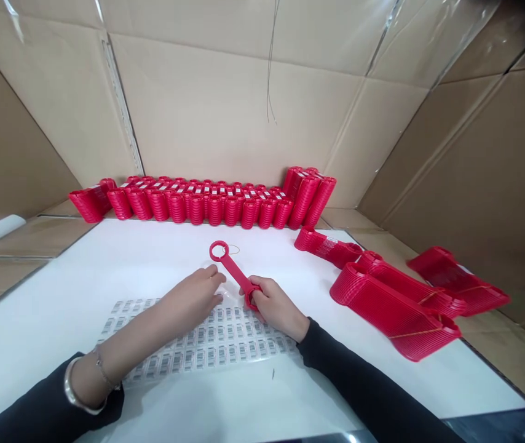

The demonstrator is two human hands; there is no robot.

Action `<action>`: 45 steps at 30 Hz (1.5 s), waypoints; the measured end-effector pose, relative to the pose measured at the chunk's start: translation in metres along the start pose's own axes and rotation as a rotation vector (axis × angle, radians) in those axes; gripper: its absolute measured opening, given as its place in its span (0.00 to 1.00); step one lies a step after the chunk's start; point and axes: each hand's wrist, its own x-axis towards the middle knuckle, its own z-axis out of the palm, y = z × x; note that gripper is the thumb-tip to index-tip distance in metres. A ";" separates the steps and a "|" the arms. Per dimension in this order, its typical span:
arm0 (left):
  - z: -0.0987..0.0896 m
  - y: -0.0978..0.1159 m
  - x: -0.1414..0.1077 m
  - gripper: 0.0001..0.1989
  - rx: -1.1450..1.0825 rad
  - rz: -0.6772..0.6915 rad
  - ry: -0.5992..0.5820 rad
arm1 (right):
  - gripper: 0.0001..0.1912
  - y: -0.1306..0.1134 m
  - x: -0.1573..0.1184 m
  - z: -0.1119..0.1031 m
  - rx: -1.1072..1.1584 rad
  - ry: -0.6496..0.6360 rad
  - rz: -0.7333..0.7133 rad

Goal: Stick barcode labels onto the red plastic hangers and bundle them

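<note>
My right hand (274,304) is closed around the near ring of a red plastic wrench-like piece (235,271), a flat bar with a ring at each end. Its far ring points up and to the left. Just left of the bar, my left hand (202,292) hovers over the top edge of a sheet of barcode labels (211,338), fingers bent and a gap showing between thumb and fingers. I see nothing held in it. Below both hands the label sheet lies flat, partly covered by my left forearm.
Bundled red pieces (214,209) stand in a long row along the back, with taller stacks (308,194) at its right end. Several banded bundles (396,307) lie to the right on the white table (161,406). A thin rubber band (235,250) lies behind the far ring. Cardboard walls (225,111) surround the table.
</note>
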 end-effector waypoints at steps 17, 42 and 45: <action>0.004 -0.010 0.004 0.08 -0.078 -0.077 -0.056 | 0.11 0.003 -0.001 0.002 -0.017 0.016 -0.022; 0.012 -0.017 0.011 0.07 -0.066 -0.036 0.131 | 0.10 -0.003 -0.007 0.004 -0.087 0.059 -0.034; 0.005 -0.015 0.009 0.10 -0.028 0.039 0.162 | 0.10 -0.001 -0.005 0.003 -0.112 0.067 -0.005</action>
